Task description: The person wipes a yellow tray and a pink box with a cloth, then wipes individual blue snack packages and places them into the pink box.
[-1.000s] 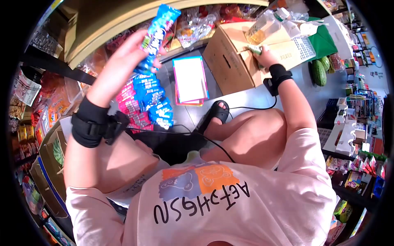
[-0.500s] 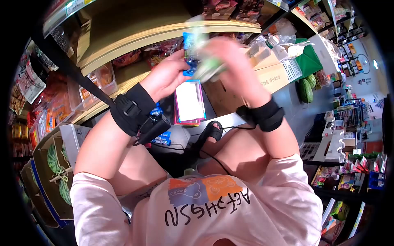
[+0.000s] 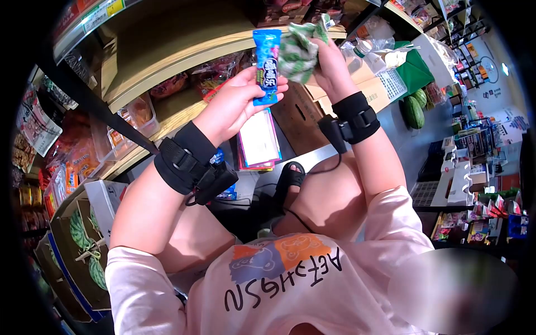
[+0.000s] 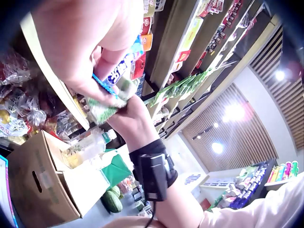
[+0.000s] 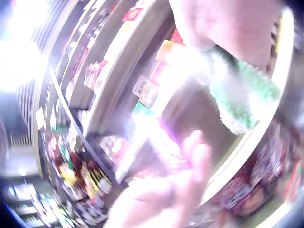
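Observation:
My left hand [image 3: 237,100] holds a blue snack packet [image 3: 267,67] upright, the thumb across its lower front and the fingers behind. In the left wrist view the packet [image 4: 122,66] shows edge-on past the hand. Close to its right, my right hand [image 3: 333,70] grips a crumpled green-and-white cloth [image 3: 300,53], which hangs beside the packet. The right wrist view is blurred, with the cloth [image 5: 242,95] under the right hand and the left hand [image 5: 166,194] below. More blue packets [image 3: 228,192] lie on the floor, mostly hidden by my left wrist.
A wooden shelf [image 3: 184,67] runs in front of me, with bagged goods beneath. On the floor are a stack of bright-edged sheets [image 3: 258,142] and a cardboard box [image 3: 301,120] with a plastic bottle [image 3: 353,58] on it. Watermelons [image 3: 413,111] lie further right; a watermelon-printed carton [image 3: 78,240] stands left.
The right hand has lifted the cloth from the cardboard box and brought it left to the packet. My left hand has carried the packet rightward, away from the piled packets.

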Demonstrator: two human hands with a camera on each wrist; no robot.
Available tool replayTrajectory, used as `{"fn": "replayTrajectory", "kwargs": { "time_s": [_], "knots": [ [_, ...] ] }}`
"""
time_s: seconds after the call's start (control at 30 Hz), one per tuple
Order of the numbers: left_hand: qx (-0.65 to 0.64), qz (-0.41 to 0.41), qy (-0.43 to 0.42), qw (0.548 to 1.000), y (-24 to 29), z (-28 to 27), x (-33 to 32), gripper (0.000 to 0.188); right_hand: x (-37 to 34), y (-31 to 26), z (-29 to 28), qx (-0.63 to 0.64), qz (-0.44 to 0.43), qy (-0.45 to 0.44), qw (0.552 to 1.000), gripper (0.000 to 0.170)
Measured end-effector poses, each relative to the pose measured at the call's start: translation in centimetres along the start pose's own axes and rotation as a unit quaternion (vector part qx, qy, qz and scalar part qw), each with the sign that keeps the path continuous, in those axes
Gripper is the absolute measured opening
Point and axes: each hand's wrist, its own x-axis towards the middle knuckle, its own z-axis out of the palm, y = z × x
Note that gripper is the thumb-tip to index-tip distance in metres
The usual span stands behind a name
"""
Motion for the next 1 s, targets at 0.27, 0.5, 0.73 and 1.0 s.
{"fn": "replayTrajectory", "kwargs": {
  "time_s": [0.27,0.5,0.73,1.0],
  "knots": [
    [0.405,-0.063,0.102,0.906,-0.8,-2.3,0.4,0.030,-4.8,4.1,5.6,-0.257,-0.009,-0.206,0.944,0.044],
    [0.682,0.097,0.104,0.718,3.1,-4.6,-0.1,0.036,-4.1,5.0,2.9,-0.319,-0.030,-0.198,0.926,0.032],
    [0.498,0.039,-0.031,0.866,2.3,-5.1,1.2,0.015,-4.8,3.5,0.9,-0.426,-0.031,-0.265,0.864,0.038],
    [0.455,0.081,0.085,0.883,1.2,-6.9,3.0,0.017,-4.1,2.0,-3.5,-0.617,-0.007,-0.321,0.719,0.037]
  ]
}}
